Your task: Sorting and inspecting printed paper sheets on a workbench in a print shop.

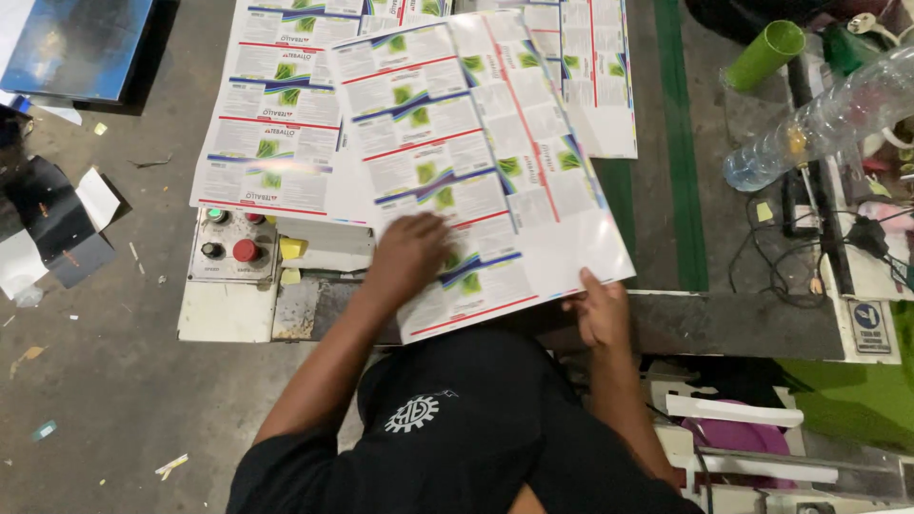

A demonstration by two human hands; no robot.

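Left hand (409, 255) pressed flat, fingers spread, on the lower part of a large glossy printed sheet (495, 162) covered in rows of white labels with green, blue and red bands. No closed grip there, just palm and fingers resting on top. Right hand (598, 309) at the near right corner of the same sheet, thumb over the top face and fingers tucked beneath, pinching that corner. Sheet lying askew across the near edge of the desk (743, 319), its near corner overhanging toward the body, its far end overlapping other printed sheets (271, 143) of the same kind spread toward the far left.

Just off the near left corner, under those sheets: a control panel (231, 247) with a green button, a black button and a red button. Along the right edge: a green tube (764, 54), a clear plastic bottle (819, 124) lying on its side, tangled black cables (790, 247).

Likely trouble, judged from this layout: glossy stock sliding under the flat palm and going further out of square; overhanging corner creasing or sagging under its own weight; pinched corner bending if lifted alone; lower sheets dragged along and shifted onto the buttons; bottle rolling toward the paper if the desk gets jolted.
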